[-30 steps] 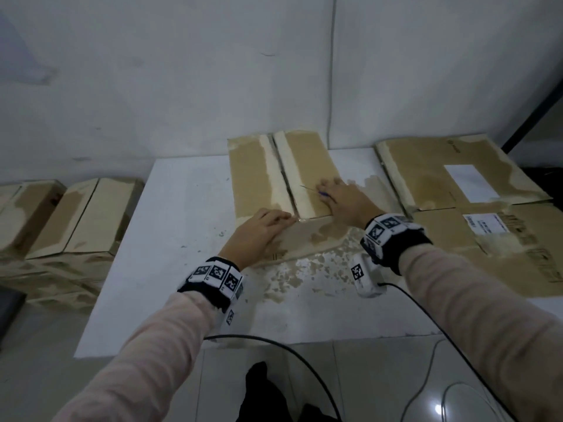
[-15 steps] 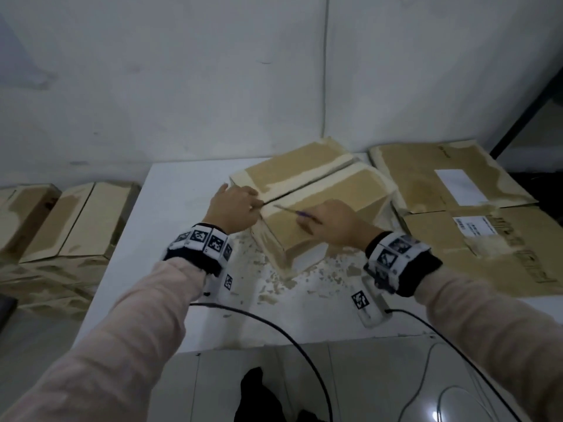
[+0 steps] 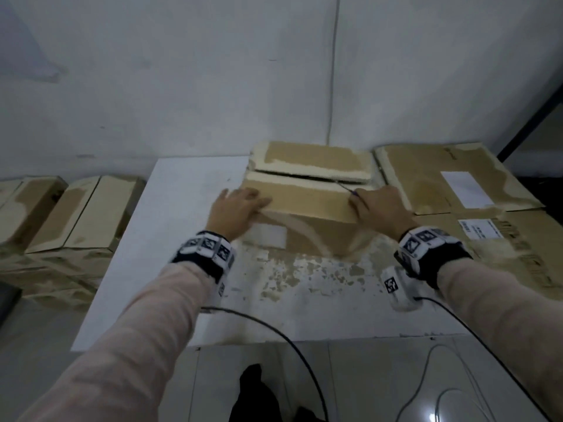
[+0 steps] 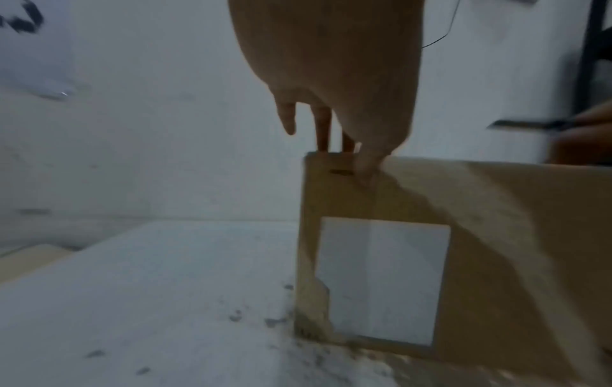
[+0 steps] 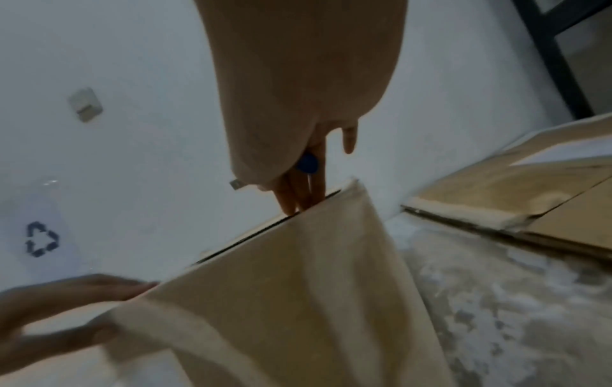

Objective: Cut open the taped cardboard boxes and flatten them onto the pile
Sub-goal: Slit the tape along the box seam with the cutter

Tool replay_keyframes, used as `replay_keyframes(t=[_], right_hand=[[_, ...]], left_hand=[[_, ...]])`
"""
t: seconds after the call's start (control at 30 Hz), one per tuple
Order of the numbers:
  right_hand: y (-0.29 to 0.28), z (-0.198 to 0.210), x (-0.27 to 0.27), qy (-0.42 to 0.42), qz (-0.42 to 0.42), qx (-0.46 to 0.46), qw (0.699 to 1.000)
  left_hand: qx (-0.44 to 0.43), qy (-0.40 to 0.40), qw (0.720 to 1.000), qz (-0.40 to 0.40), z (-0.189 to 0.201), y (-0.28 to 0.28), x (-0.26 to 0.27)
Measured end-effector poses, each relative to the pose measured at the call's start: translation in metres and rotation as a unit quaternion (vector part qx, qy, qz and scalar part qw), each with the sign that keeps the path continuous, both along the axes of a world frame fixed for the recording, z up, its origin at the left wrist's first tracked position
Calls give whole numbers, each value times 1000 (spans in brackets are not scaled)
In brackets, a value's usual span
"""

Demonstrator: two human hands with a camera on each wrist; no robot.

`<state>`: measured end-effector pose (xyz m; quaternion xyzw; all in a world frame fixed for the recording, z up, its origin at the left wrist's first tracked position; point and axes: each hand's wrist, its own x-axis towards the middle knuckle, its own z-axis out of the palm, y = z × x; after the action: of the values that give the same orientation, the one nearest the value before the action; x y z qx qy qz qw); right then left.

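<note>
Box (image 3: pixel 307 205): one on table, two hands on top.

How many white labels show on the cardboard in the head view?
3: a white label on the front of the box on the table, a second label on the far flattened sheet, and a third label on the nearer sheet. Others may be hidden.

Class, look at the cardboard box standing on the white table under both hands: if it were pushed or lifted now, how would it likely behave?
The cardboard box probably feels light: a dark gap shows between its top flaps, and nothing shows inside. It would likely slide rather than tip, sitting broad and low on the white table. Its flaps may flex, since the far flap already stands slightly raised.
</note>
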<state>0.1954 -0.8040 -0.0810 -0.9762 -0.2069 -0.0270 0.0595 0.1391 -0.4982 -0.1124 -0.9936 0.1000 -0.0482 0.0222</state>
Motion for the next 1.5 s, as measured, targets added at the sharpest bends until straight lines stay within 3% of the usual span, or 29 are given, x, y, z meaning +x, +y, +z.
replay_keyframes(t=[0.1,0.17,0.2,0.33,0.5,0.63,0.8,0.87,0.97,1.03,1.13,1.23,1.37,1.5], right_hand=[[20,0,-34,76,57,169,981],[31,1,-43,133,63,252,956],[34,0,-40,123,63,255,957],[25,-2,-11,26,-9,134,991],[10,-19,-15,29,-33,81,996],[8,-34,-38,-86,-20,125,988],[10,-37,-52,-76,32,158,984],[16,-32,-55,-64,32,193,979],[24,-22,-60,-52,13,254,966],[29,-17,-69,-38,25,254,966],[37,-16,-89,54,67,281,956],[43,-23,-107,104,100,238,960],[49,-40,-114,98,97,119,983],[54,-43,-114,80,65,81,991]], left_hand=[[72,6,993,90,14,28,9],[46,23,996,75,20,24,11],[15,24,998,58,21,16,8],[-135,27,990,-35,10,-45,-23],[-76,78,994,-10,1,-117,-54],[-19,103,994,-38,16,-103,-45],[-30,95,994,-41,30,-41,-48],[-63,55,996,-32,30,-23,-53],[-89,-32,992,-86,24,-19,-59],[-63,-63,988,-124,20,-22,-60],[-8,-75,986,-149,13,-26,-60],[45,-59,986,-147,14,-31,-59],[63,-62,987,-135,16,-35,-58],[50,-97,985,-132,14,-35,-60]])
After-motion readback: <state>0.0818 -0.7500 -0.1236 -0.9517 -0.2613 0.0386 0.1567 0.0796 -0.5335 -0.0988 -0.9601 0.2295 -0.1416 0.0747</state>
